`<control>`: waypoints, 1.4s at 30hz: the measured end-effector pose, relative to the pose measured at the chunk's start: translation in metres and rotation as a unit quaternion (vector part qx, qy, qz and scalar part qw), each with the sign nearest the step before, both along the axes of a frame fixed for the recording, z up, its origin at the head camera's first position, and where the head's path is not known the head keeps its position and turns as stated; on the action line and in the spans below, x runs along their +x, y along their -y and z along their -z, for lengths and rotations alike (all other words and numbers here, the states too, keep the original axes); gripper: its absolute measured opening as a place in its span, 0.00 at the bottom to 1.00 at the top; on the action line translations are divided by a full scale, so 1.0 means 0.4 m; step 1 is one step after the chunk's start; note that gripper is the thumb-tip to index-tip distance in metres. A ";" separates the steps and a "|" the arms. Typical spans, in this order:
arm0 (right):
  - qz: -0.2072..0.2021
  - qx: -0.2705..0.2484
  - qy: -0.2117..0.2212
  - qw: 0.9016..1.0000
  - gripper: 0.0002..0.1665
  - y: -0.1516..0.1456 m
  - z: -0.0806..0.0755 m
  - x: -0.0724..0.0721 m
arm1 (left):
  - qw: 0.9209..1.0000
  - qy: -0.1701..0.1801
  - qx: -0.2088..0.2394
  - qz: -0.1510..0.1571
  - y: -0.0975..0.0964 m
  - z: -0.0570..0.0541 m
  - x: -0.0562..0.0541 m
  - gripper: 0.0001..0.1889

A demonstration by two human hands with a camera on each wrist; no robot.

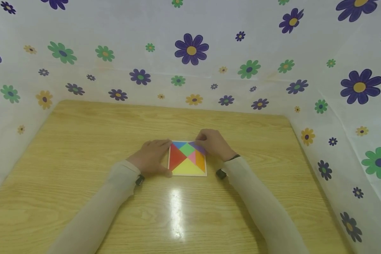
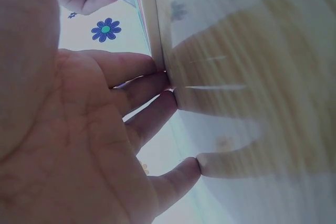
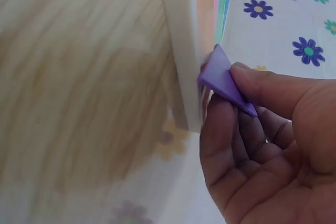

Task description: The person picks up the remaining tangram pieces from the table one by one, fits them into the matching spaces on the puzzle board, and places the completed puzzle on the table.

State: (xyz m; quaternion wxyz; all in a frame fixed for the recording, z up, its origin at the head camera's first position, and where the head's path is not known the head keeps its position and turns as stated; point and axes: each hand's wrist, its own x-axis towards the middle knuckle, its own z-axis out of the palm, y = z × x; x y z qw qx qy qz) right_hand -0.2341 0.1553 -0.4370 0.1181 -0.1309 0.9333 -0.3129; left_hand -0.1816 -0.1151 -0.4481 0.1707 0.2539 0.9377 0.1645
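Note:
A square tangram board [image 1: 188, 175] with a pale rim lies flat on the table, holding red, yellow, blue, green, pink and orange pieces. My right hand [image 1: 215, 144] is at its far right corner and pinches a purple triangle [image 3: 223, 77] between thumb and forefinger. In the right wrist view the triangle stands tilted out of the board, one tip right at the inner side of the rim [image 3: 181, 51]. On the other side my left hand [image 1: 150, 157] spans the board's left edge, thumb at the near corner and fingers at the far corner. Its fingertips [image 2: 167, 98] touch the tabletop.
The wood-grain table [image 1: 92, 141] reflects a bright glare in front of the board. White cloth [image 1: 216, 53] printed with flowers stands like a wall along the back and both sides. Dark straps [image 1: 221, 173] show at both wrists below pale sleeves.

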 end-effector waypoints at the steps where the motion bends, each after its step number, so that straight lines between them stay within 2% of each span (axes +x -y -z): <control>1: 0.001 0.002 0.004 1.000 0.06 0.002 0.001 -0.003 | 1.000 -0.001 0.000 0.001 0.001 0.001 -0.001 0.63; 8: -0.005 0.027 0.016 1.000 0.11 0.000 0.010 -0.018 | 1.000 0.001 -0.001 0.000 0.002 0.006 -0.004 0.64; 13: 0.019 0.026 0.035 0.999 0.12 -0.014 0.015 -0.016 | 1.000 0.003 -0.002 0.002 -0.001 0.005 -0.003 0.64; 18: 0.026 0.014 0.029 0.999 0.13 -0.016 0.014 -0.011 | 1.000 0.004 0.000 -0.001 -0.003 0.001 0.001 0.63; 27: 0.007 0.000 0.019 1.000 0.14 -0.002 0.021 -0.017 | 1.000 0.003 0.010 0.001 0.001 -0.001 0.000 0.63; 30: -0.001 0.013 0.015 1.000 0.13 -0.003 0.027 -0.020 | 1.000 0.001 0.008 0.000 0.002 -0.001 -0.001 0.63; 36: -0.004 0.026 0.043 0.999 0.10 -0.005 0.024 -0.022 | 1.000 0.004 0.007 0.003 0.002 -0.001 0.000 0.63; 42: -0.010 0.032 0.043 0.999 0.11 -0.004 0.019 -0.024 | 1.000 0.007 0.003 0.003 0.002 0.006 -0.004 0.63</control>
